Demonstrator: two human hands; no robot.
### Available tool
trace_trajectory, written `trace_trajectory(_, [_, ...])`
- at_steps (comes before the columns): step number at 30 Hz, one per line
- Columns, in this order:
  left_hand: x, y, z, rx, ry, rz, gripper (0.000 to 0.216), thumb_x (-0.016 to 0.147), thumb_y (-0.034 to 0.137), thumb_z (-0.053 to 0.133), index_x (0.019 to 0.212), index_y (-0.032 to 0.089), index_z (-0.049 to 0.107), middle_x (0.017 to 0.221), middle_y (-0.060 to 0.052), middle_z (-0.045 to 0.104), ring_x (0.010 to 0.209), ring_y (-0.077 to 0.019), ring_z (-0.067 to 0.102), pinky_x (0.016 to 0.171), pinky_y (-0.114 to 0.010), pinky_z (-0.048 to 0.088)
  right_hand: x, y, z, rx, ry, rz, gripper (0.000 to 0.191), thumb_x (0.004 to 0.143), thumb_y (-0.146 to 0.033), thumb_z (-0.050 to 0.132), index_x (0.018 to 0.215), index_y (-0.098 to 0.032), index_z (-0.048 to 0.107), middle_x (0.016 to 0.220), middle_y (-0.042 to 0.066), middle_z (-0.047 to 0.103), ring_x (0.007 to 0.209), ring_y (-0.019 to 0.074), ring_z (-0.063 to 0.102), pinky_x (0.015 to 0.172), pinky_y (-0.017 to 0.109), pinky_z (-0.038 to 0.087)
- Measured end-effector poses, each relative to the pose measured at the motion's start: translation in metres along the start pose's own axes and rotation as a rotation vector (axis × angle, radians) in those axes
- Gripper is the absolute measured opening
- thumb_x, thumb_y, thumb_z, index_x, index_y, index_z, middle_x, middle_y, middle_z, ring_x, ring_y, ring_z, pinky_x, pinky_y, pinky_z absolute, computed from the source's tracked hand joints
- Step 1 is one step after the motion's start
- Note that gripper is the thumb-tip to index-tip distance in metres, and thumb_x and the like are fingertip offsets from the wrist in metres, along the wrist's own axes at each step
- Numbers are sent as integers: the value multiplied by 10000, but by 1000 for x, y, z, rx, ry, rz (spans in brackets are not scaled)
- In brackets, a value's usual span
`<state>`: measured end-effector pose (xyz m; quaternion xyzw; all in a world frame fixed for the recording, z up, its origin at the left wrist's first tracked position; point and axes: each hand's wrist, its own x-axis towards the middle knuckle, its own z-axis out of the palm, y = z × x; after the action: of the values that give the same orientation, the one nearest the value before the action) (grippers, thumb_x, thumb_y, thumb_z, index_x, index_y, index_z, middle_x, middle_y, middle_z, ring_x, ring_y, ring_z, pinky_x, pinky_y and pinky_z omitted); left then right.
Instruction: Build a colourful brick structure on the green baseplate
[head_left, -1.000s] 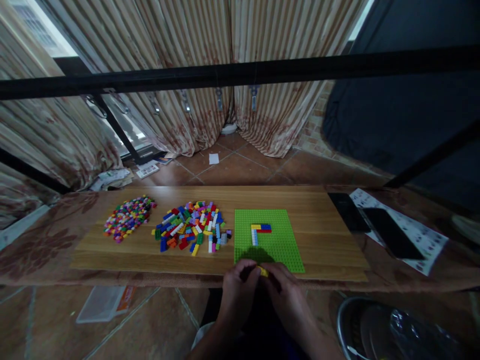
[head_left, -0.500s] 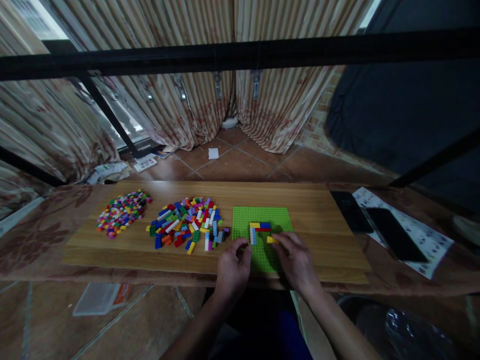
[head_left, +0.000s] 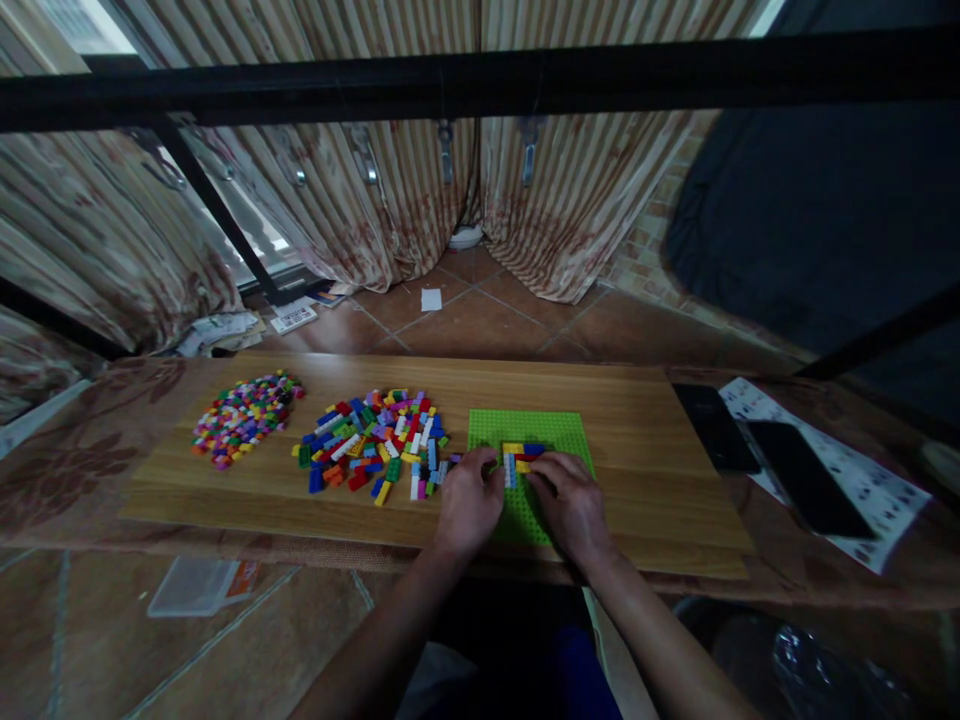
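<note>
On the green baseplate point(head_left: 491, 425) stands an angled row of building bricks. A yellow brick point(head_left: 513, 448) and a blue brick point(head_left: 534, 449) form its far side, with red below them. A light blue and white strip point(head_left: 510, 470) runs toward me on the left. My right hand point(head_left: 574, 505) pinches a small yellow brick point(head_left: 523, 467) against the inner side of this corner, close to the red brick. Curled at the plate's left side, my left hand point(head_left: 471, 503) has thumb and forefinger near the strip; whatever lies between those fingertips is hidden.
Left of the plate lies a pile of larger mixed bricks point(head_left: 379, 440), and farther left a pile of tiny pieces point(head_left: 244, 415). All rest on a wooden board point(head_left: 637, 430). Dark phones point(head_left: 810, 478) and a printed sheet point(head_left: 892, 500) lie at right.
My right hand has moved left with the yellow brick, bringing it up to the bricks on the plate. My left hand stays beside the strip. The view has shifted slightly.
</note>
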<state>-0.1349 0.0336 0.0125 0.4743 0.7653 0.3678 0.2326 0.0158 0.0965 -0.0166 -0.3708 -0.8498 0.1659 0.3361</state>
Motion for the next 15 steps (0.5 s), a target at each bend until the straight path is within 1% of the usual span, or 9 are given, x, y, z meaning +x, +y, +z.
trace_trajectory(5, [2,-1,2,78,-19,4,232,851,208,553,1061,186,649,1011,-67,713,935,-197,666,863,-318,501,0,2,1,-22,16,-17,165,913,-240,549,947,-217,709,956,68,664,909,215,580,814,351,492])
trace_trajectory(8, [2,0,3,106,-17,-3,238,859,223,544,1073,192,646,1007,-64,713,922,-199,666,852,-315,497,0,2,3,-25,11,-17,191,921,-256,533,956,-234,720,957,63,665,905,210,582,811,349,496])
trace_trajectory(15, [4,8,2,161,-12,-42,191,870,267,544,1010,214,663,979,-48,716,900,-186,663,819,-288,481,0,2,5,-11,14,4,238,926,-271,507,1003,-248,731,953,64,668,895,204,588,806,358,503])
